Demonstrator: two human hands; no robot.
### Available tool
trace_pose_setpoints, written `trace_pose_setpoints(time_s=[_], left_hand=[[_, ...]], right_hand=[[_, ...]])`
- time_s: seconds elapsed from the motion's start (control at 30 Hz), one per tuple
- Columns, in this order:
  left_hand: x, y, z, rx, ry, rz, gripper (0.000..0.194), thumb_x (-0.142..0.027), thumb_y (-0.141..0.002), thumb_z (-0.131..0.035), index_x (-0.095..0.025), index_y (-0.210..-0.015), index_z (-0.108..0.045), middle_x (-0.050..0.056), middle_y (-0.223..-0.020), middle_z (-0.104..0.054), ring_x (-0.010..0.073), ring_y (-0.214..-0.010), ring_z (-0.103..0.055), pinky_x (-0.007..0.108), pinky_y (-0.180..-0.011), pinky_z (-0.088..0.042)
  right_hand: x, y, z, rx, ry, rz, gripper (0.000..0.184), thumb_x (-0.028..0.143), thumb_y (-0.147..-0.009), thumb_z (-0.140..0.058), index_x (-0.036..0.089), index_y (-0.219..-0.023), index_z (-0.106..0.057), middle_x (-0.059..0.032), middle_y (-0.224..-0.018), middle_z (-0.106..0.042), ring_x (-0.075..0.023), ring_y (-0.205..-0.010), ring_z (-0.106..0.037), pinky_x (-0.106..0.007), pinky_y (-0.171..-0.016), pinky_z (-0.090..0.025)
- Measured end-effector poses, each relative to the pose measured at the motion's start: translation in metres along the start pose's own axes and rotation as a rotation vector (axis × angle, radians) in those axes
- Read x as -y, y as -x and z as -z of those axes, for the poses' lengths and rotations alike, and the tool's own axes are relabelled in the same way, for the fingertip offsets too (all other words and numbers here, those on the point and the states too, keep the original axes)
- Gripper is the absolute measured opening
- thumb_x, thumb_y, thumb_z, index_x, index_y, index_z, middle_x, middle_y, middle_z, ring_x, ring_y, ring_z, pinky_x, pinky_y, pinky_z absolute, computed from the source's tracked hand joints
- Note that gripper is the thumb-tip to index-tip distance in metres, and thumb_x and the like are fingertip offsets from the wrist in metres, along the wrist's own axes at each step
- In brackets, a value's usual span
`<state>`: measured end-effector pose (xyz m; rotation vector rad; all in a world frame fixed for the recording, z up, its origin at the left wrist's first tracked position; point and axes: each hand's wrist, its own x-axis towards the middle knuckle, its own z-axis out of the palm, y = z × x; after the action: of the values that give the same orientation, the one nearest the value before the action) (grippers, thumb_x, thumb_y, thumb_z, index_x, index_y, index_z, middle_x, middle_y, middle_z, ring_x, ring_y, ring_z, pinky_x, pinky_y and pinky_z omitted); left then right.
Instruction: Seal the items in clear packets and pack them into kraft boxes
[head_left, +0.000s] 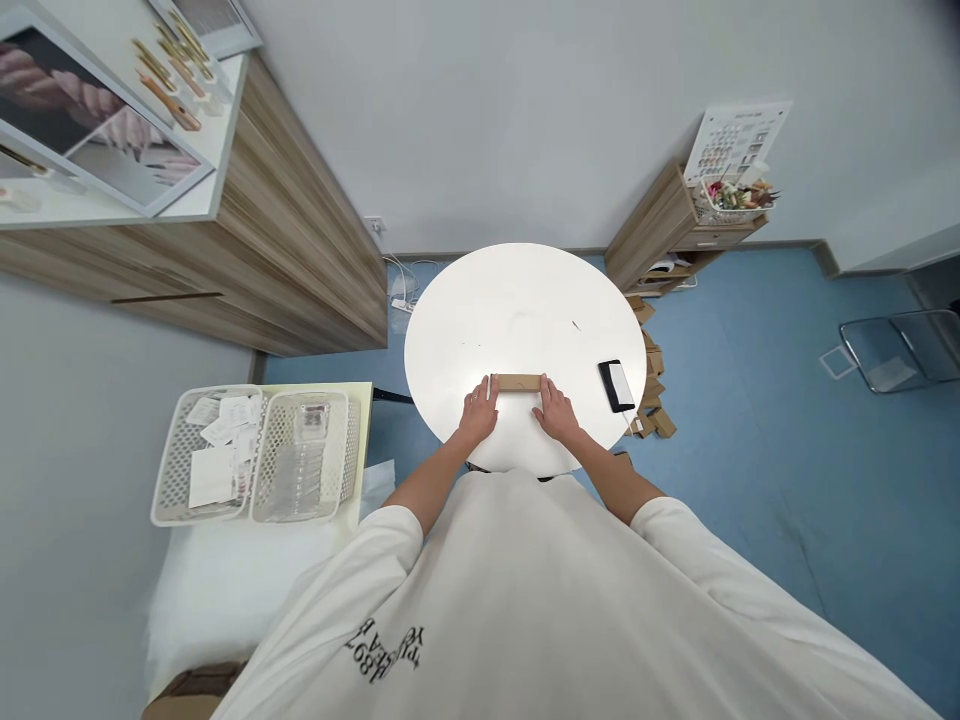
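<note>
A slim brown cardboard box (pixel 519 383) lies lengthwise on the round white table (pixel 510 290), close to its near side. My left hand (pixel 480 412) has its fingertips against the box's left end. At the right end, the fingers of my right hand (pixel 556 408) touch the box, with the thumb set apart nearer to me. The box is gripped between both hands. A black device with a white top (pixel 616 386) sits near the table's right edge, with a white cable running from it.
Small cardboard boxes (pixel 652 370) are piled on the floor right of the table. At left, two white baskets (pixel 259 400) hold papers and clear plastic pieces. A wooden cabinet (pixel 315 220) stands behind left, a small shelf unit (pixel 645 225) behind right, and a metal-framed chair (pixel 862 360) far right.
</note>
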<state>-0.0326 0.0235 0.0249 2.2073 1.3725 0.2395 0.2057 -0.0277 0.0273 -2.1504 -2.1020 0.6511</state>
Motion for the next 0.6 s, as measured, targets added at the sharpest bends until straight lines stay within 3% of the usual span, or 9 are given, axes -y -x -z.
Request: trace_pose_setpoints(time_s=[0.13, 0.23, 0.37, 0.5, 0.6], left_hand=[[0.001, -0.003, 0.004, 0.007, 0.082, 0.015, 0.078, -0.025, -0.093, -0.051, -0.022, -0.163, -0.016, 0.017, -0.166, -0.021, 0.0384, -0.145, -0.032, 0.055, -0.113, -0.032], [0.002, -0.017, 0.009, -0.050, 0.212, 0.079, 0.072, -0.027, -0.094, -0.050, -0.022, -0.161, -0.023, 0.017, -0.158, -0.033, 0.0352, -0.140, -0.040, 0.051, -0.111, -0.037], [0.002, -0.027, 0.011, 0.007, 0.404, 0.199, 0.068, -0.028, -0.093, -0.054, -0.022, -0.156, -0.031, 0.016, -0.137, -0.051, 0.0295, -0.126, -0.054, 0.045, -0.105, -0.045], [0.004, -0.008, 0.005, 0.004, 0.503, 0.157, 0.048, -0.021, -0.092, -0.054, -0.021, -0.139, -0.046, 0.014, -0.134, -0.054, 0.0250, -0.118, -0.059, 0.040, -0.100, -0.048], [0.011, 0.015, -0.002, 0.048, 0.534, 0.137, 0.042, -0.018, -0.090, -0.056, -0.022, -0.131, -0.049, 0.013, -0.134, -0.057, 0.0247, -0.121, -0.059, 0.040, -0.099, -0.050]], right_hand=[[0.005, -0.004, 0.006, -0.025, -0.149, -0.077, 0.079, 0.048, -0.100, -0.040, 0.024, -0.165, -0.002, -0.0166, -0.165, -0.022, -0.0382, -0.140, -0.037, -0.055, -0.107, -0.040], [0.012, -0.011, 0.013, -0.108, -0.333, -0.154, 0.073, 0.049, -0.100, -0.038, 0.025, -0.164, -0.012, -0.0150, -0.158, -0.034, -0.0332, -0.139, -0.040, -0.051, -0.110, -0.040], [0.022, -0.015, 0.014, -0.129, -0.542, -0.287, 0.075, 0.052, -0.098, -0.042, 0.026, -0.164, -0.017, -0.0140, -0.142, -0.049, -0.0283, -0.127, -0.052, -0.046, -0.108, -0.045], [0.027, 0.004, 0.001, -0.154, -0.592, -0.353, 0.075, 0.054, -0.097, -0.045, 0.024, -0.162, -0.023, -0.0156, -0.142, -0.049, -0.0278, -0.124, -0.055, -0.044, -0.105, -0.047], [0.028, 0.026, -0.014, -0.143, -0.587, -0.368, 0.073, 0.051, -0.097, -0.047, 0.024, -0.160, -0.026, -0.0153, -0.142, -0.051, -0.0277, -0.122, -0.057, -0.045, -0.104, -0.047]])
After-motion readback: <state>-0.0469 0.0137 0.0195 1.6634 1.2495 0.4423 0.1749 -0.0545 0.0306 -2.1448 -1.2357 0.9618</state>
